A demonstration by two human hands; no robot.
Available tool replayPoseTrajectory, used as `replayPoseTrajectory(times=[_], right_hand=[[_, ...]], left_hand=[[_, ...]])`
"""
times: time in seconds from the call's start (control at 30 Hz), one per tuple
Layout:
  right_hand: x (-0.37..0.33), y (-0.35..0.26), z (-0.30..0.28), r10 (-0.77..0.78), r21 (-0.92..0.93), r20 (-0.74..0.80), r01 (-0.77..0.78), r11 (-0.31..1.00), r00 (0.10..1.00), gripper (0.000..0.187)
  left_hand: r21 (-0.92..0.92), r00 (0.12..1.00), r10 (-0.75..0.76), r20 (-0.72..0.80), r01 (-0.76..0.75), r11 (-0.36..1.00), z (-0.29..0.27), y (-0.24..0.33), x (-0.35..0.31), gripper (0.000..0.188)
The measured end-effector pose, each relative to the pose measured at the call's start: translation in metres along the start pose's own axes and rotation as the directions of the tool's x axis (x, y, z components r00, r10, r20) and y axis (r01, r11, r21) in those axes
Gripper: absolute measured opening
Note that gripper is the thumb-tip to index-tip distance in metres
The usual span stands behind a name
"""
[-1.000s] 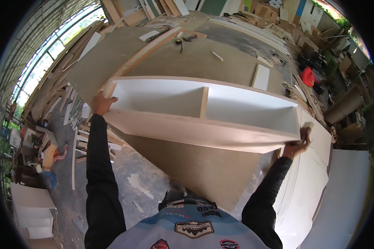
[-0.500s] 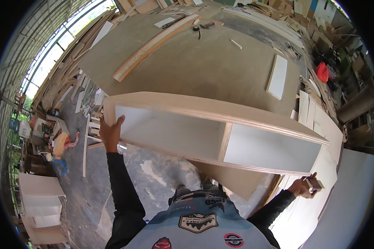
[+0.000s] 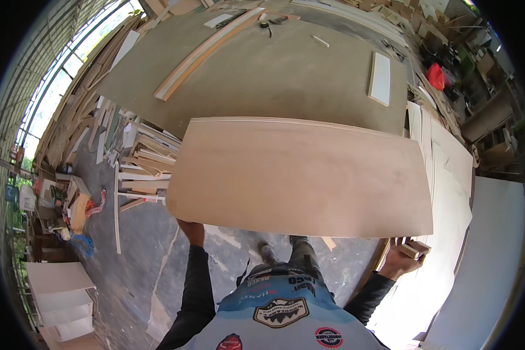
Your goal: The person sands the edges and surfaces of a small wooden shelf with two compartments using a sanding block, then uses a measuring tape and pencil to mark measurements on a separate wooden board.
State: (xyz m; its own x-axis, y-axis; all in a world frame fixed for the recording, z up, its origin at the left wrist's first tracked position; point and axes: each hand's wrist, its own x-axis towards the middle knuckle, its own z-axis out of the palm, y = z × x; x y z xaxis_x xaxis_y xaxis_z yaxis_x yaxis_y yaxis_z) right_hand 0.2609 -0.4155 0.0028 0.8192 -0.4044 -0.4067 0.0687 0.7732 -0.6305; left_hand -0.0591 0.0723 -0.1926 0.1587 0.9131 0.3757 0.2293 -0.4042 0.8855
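A long wooden cabinet box [image 3: 300, 175] is held up in front of me, its broad plain light-brown face toward me. Its white-lined compartments are now hidden. My left hand [image 3: 191, 230] grips the box at its near left corner, with the fingers out of sight under the edge. At the near right corner, my right hand [image 3: 399, 259] has its fingertips up against the box's lower edge. A small wooden block [image 3: 415, 249], perhaps a sanding block, is in that same hand.
Beyond the box lies a large brown board [image 3: 286, 70] bearing a long wood strip [image 3: 207, 53], a tape measure [image 3: 265, 25] and a white panel [image 3: 380, 79]. Wood offcuts [image 3: 149, 157] are piled at left. Pale sheets [image 3: 449, 175] lie at right, a white shelf unit [image 3: 61, 297] at lower left.
The box has been tipped over, so its open compartments turned out of view and its broad face shows. My left hand moved nearer and right; my right hand shifted slightly left, still with the block.
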Motion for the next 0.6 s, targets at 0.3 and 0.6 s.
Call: replayPoseTrajectory(times=[0.3,0.6], right_hand=[[0.067,0.044,-0.034,0.066,0.321,-0.277,0.027,0.947,0.959,0.047],[0.113,0.083,0.01,-0.049,0.304,-0.163,0.097,0.948,0.985,0.047]], left_hand=[[0.008,0.991,-0.037,0.131,0.036,0.999,0.026,-0.014,0.003,0.049],[-0.057,0.977,-0.032,0.209,0.045,0.997,0.131,-0.006,0.08,0.067]])
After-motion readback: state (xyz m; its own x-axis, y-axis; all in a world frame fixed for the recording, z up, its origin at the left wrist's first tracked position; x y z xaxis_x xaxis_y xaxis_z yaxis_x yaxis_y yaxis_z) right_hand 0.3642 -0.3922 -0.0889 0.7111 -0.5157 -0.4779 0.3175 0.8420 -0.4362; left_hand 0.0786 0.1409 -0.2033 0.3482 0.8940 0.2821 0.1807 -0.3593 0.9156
